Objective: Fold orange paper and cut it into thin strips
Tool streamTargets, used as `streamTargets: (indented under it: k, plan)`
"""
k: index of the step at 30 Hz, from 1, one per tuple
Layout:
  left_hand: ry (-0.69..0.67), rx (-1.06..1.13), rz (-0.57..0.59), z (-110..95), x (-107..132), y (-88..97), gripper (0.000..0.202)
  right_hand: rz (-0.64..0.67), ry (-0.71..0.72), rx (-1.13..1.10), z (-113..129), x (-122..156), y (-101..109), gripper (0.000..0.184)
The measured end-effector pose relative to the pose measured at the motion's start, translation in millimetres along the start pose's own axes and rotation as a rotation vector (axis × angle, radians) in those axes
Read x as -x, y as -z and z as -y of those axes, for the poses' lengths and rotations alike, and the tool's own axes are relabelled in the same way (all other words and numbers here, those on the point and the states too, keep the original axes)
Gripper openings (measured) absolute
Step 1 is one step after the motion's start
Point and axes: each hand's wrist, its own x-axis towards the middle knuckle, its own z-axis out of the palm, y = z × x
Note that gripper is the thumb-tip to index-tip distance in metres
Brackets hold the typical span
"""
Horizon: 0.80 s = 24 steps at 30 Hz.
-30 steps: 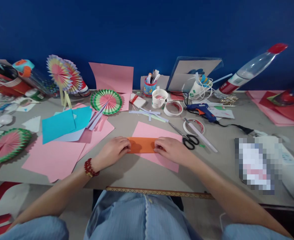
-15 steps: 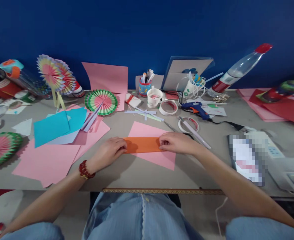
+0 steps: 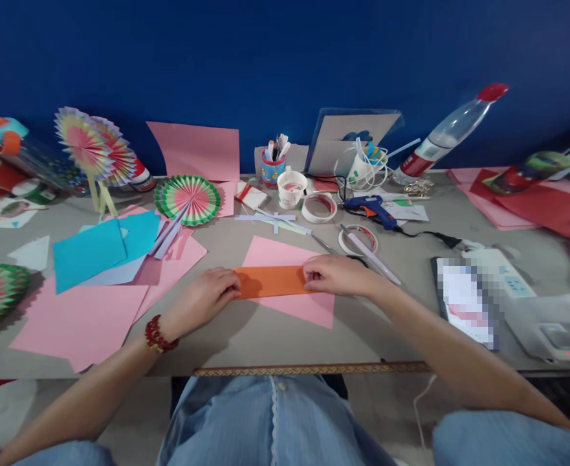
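Note:
An orange paper strip stretches crosswise in front of me, above a sheet of pink paper. At its left end, my left hand pinches the strip with fingers closed. My right hand grips the opposite end, its fingers curled in. Whether the strip rests on the pink sheet or is held slightly above it, I cannot tell. Part of each strip end is hidden by my fingers.
Beyond lie white paper strips, tape rolls, a blue glue gun with its cord, and a pen cup. A green-and-pink paper fan and turquoise paper are leftward; a phone is rightward.
The whole view has shifted slightly, so things appear a little further left. Both hands keep their hold on the orange paper strip.

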Motion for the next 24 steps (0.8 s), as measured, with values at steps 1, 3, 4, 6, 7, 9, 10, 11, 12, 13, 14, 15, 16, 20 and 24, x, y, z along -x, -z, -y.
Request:
streamTargets:
  k: [1, 3, 4, 6, 7, 9, 10, 11, 12, 13, 14, 15, 16, 20, 24]
  plan:
    - [-0.001, -0.001, -0.001, 1, 0, -0.4, 0.017, -0.001, 0.003, 0.0, 0, 0, 0, 0.011]
    - [0.0, -0.006, 0.002, 2, 0, -0.9, 0.017, -0.002, 0.009, -0.005, 0, 0, 0, 0.011]
    - [0.0, -0.007, 0.005, 2, 0, -1.0, 0.018, -0.003, 0.012, -0.007, -1, 0, 0, 0.011]
    - [-0.002, -0.008, 0.008, 2, 0, -0.8, 0.019, -0.002, 0.017, -0.01, -1, -1, 0, 0.012]
    - [-0.003, -0.007, 0.007, 2, 0, -0.6, 0.019, -0.001, 0.019, -0.009, -1, -1, 0, 0.012]
    - [-0.005, -0.004, 0.001, 1, 0, -0.3, 0.02, -0.01, 0.018, -0.001, -2, -1, -1, 0.013]
    - [-0.004, -0.004, -0.001, 1, 0, -0.3, 0.02, -0.016, 0.016, 0.003, -3, 0, -2, 0.014]
    - [-0.001, -0.004, -0.002, 1, 0, -0.3, 0.02, -0.021, 0.015, 0.004, -3, 0, -2, 0.014]
    - [0.001, -0.003, -0.002, 1, 1, -0.5, 0.02, -0.026, 0.014, 0.003, -3, 0, -2, 0.014]
    - [0.004, -0.004, -0.002, 1, 1, -0.7, 0.021, -0.027, 0.018, -0.002, -3, 1, -2, 0.014]
    - [0.005, -0.005, -0.001, 1, 1, -0.9, 0.021, -0.026, 0.024, -0.008, -3, 2, -2, 0.014]
    - [0.004, -0.005, 0.002, 2, 0, -1.1, 0.022, -0.024, 0.032, -0.015, -4, 3, -2, 0.015]
    - [0.004, -0.004, 0.004, 2, 0, -1.3, 0.022, -0.027, 0.04, -0.022, -4, 4, -2, 0.014]
    - [-0.001, 0.004, 0.008, 2, -1, -1.1, 0.02, -0.059, 0.067, -0.02, -7, 11, -5, 0.011]
    - [-0.003, -0.012, -0.001, 0, 0, -0.9, 0.019, -0.137, 0.098, 0.022, -10, 17, -12, 0.004]
